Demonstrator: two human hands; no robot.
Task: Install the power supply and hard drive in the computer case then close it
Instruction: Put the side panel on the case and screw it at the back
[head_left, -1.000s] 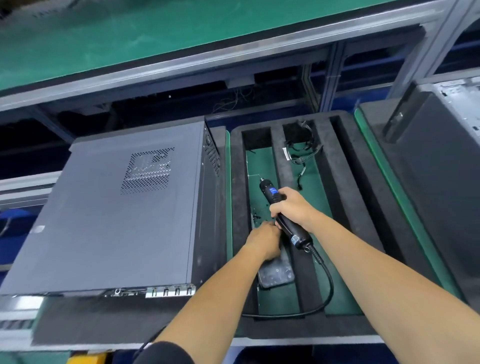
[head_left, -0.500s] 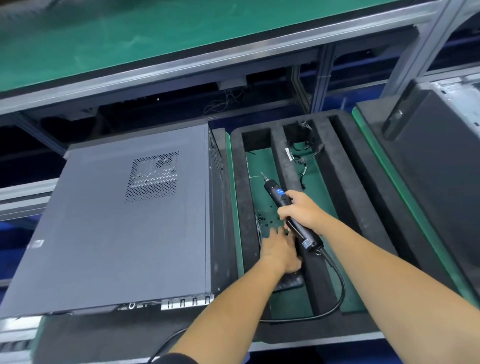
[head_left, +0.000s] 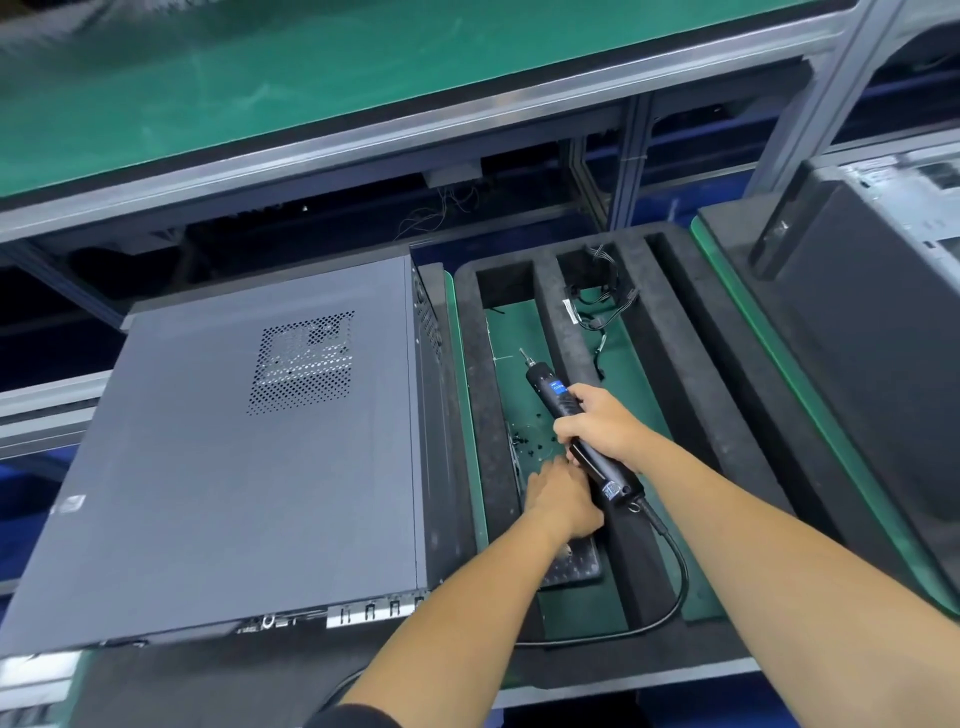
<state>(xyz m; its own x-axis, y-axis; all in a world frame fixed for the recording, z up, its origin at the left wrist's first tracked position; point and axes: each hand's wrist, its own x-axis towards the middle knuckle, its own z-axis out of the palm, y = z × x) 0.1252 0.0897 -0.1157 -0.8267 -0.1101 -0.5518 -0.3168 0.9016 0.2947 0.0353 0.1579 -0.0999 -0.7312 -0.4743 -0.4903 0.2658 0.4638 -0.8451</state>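
The grey computer case (head_left: 234, 467) lies on its side at the left with its vented side panel on top. To its right stands a black foam tray (head_left: 691, 364) with green-floored slots. My right hand (head_left: 597, 423) grips a black electric screwdriver (head_left: 556, 395), its bit pointing away over the left slot. My left hand (head_left: 563, 501) reaches into that slot beside the screwdriver, fingers down over small black screws (head_left: 530, 441) and a dark flat part (head_left: 576, 566). What its fingertips hold is hidden.
A bundle of black cables (head_left: 597, 312) lies in the tray's far middle slot. The screwdriver's cord (head_left: 670, 587) loops over the tray's near edge. Another dark case (head_left: 878, 364) stands at the right. A green conveyor shelf (head_left: 311, 78) runs above.
The view has shifted slightly and both hands have moved a little nearer along the slot. My left hand stays down by the screws and my right hand keeps its hold on the screwdriver.
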